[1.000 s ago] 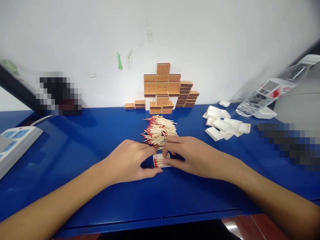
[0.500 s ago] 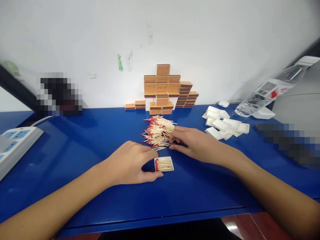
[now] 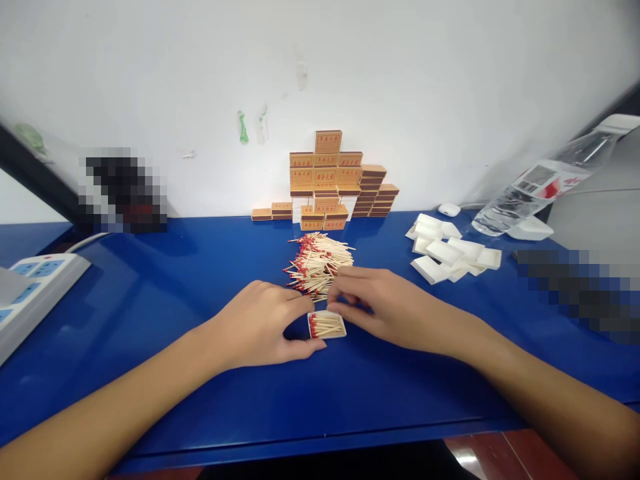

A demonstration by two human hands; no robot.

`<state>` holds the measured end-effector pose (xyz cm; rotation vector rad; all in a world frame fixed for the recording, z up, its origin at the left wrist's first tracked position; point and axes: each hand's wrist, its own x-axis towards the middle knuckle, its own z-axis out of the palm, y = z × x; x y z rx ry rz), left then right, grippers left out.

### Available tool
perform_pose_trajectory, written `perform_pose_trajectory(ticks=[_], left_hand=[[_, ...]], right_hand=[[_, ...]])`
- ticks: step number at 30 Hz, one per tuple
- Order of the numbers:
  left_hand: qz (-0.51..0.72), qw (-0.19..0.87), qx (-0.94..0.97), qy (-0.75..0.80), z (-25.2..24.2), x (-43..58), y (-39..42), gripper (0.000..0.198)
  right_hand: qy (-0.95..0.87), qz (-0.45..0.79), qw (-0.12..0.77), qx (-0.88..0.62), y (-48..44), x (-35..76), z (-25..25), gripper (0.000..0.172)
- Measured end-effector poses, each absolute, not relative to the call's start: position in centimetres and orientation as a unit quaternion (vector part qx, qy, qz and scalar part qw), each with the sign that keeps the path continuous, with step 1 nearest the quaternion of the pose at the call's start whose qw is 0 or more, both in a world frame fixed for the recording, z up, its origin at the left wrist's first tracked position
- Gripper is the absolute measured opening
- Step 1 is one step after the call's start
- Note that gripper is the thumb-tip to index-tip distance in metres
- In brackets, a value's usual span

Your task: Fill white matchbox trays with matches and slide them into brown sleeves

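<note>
– While both forearms enter from the lower corners, what holds the match tray [image 3: 327,325] at centre?
– The left hand [image 3: 260,323] pinches its left end; the right hand [image 3: 385,303], fingertips curled at its top edge, grip unclear.

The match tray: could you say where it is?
The tray sits centre in the head view, between left hand and right hand, before the match pile.

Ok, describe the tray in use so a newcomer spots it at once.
On the blue table, look just in front of the match pile, between the left hand and right hand. The small white tray there holds red-tipped matches, unlike the empty white trays heaped to the right.
</note>
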<state>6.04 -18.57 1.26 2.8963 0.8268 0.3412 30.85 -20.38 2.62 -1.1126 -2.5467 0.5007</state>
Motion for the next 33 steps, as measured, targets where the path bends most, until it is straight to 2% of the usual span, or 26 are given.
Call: perform_pose_trajectory(ticks=[4, 12, 23, 33], left_hand=[[0.112, 0.087, 0.961, 0.236, 1.3, 6.1, -19.3, 0.032], [0.137, 0.076, 0.965, 0.211, 1.1, 6.2, -20.0, 0.033], [0.120, 0.051, 0.959, 0.253, 1.2, 6.1, -18.9, 0.035], [0.118, 0.061, 0.943, 0.305, 1.1, 6.3, -18.5, 0.034]], right_hand=[[-0.880, 0.123, 0.168, -0.427, -19.3, 31.2, 1.5, 0.011], [-0.880, 0.167, 0.151, -0.418, -18.9, 30.1, 0.6, 0.014], [-0.870, 0.154, 0.029, -0.468, -19.1, 32.8, 2.5, 0.027], [-0.862, 0.208, 0.078, -0.455, -20.4, 32.7, 4.2, 0.029]])
